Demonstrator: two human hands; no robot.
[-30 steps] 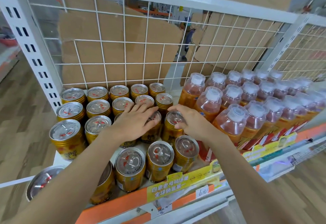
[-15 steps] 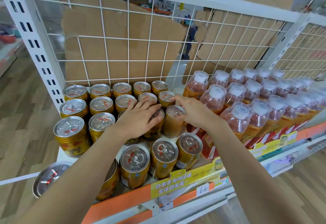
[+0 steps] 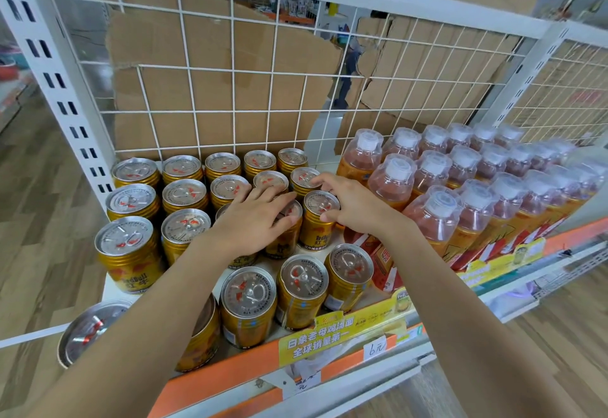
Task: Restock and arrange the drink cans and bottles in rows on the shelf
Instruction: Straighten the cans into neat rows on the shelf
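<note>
I counted twenty gold cans [image 3: 302,281] on the left, four rows of five, near to far. On the right stood three rows of orange bottles [image 3: 391,184], at least eighteen; the far-right ones blurred past counting. There were two hands: left hand [image 3: 253,220], right hand [image 3: 355,207].

Wire grid [image 3: 274,72] behind crowded cans [image 3: 186,194], bottles [image 3: 434,167]
</note>
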